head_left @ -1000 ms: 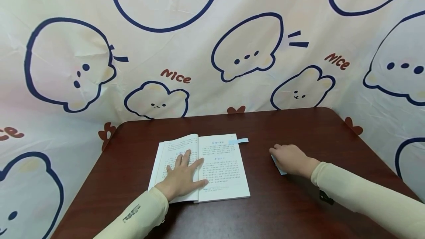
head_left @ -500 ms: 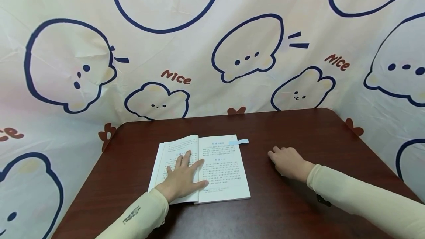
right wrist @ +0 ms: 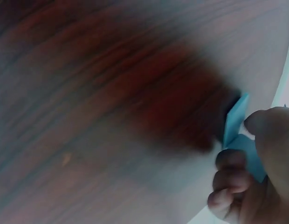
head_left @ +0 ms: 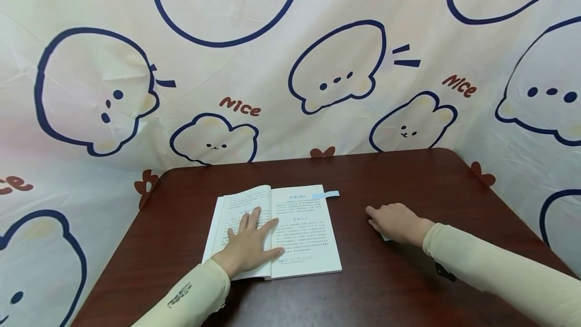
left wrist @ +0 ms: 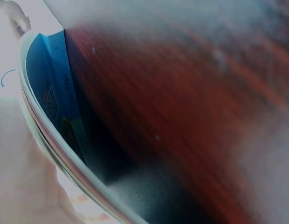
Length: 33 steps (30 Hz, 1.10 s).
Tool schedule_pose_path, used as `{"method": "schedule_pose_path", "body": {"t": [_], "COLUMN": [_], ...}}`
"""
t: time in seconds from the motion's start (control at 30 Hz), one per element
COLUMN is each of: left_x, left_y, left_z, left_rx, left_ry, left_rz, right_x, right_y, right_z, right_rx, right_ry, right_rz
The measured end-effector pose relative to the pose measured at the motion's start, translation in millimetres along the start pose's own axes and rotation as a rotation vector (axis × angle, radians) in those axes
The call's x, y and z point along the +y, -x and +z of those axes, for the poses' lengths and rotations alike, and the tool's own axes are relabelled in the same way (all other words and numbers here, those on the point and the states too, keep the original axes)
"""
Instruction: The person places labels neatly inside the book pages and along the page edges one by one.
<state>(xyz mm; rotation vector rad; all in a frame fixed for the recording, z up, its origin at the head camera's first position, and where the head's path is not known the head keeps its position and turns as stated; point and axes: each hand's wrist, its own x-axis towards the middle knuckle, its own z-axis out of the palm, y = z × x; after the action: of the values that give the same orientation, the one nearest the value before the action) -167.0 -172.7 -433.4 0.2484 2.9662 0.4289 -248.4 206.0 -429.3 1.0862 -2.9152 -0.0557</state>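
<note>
An open book [head_left: 305, 231] with printed pages lies on the brown table in the head view. My left hand [head_left: 247, 249] rests on its left page, fingers spread, with the thumb reaching onto the right page. From the top right of the book a light-blue sticky strip [head_left: 328, 195] sticks out past the page edge. To the right of the book, my right hand [head_left: 396, 222] is low over the table. In the right wrist view its thumb and curled fingers grip a light-blue sticky-note pad [right wrist: 237, 119]; the hand covers most of the pad in the head view.
The brown table [head_left: 290, 302] extends around the book and both hands. A cartoon-printed cloth [head_left: 272, 79] hangs behind it and along both sides. The left wrist view shows the curved page edges [left wrist: 56, 144] and blue cover [left wrist: 58, 70] close up.
My right hand has shifted slightly, and the blue pad's visible edge has nearly disappeared beneath it. My left hand and the book have stayed in place.
</note>
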Motion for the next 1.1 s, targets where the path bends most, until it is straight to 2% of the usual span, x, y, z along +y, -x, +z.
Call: {"method": "schedule_pose_path", "body": {"t": [0.17,0.3,0.47,0.67,0.93,1.03,1.1], "left_x": [0.7,1.0,0.7,0.3,0.9,0.7,0.8], "left_y": [0.0,-0.8,-1.3,-1.8,-1.6,-2.1,-1.8], "left_z": [-0.2,-0.6,-1.9,-2.7,-1.9,-1.4,-1.5], "left_rx": [0.000,-0.001,-0.005,-0.002,-0.006,-0.008,-0.009], "left_ry": [-0.005,-0.006,-0.004,-0.006,-0.005,-0.004,-0.003], "left_rz": [0.004,0.003,0.004,0.008,0.003,0.003,0.003], "right_x": [11,17,21,22,21,22,23], "right_y": [-2.2,-3.4,-4.5,-6.4,-6.9,-6.6,-6.7], "right_z": [0,-4,-9,-8,-6,-6,-7], "right_rx": [-0.102,-0.190,-0.260,-0.241,-0.156,-0.171,-0.199], "right_ry": [-0.220,-0.375,-0.485,-0.463,-0.210,-0.188,-0.213], "right_rz": [0.048,0.056,0.043,0.034,0.131,0.146,0.151]}}
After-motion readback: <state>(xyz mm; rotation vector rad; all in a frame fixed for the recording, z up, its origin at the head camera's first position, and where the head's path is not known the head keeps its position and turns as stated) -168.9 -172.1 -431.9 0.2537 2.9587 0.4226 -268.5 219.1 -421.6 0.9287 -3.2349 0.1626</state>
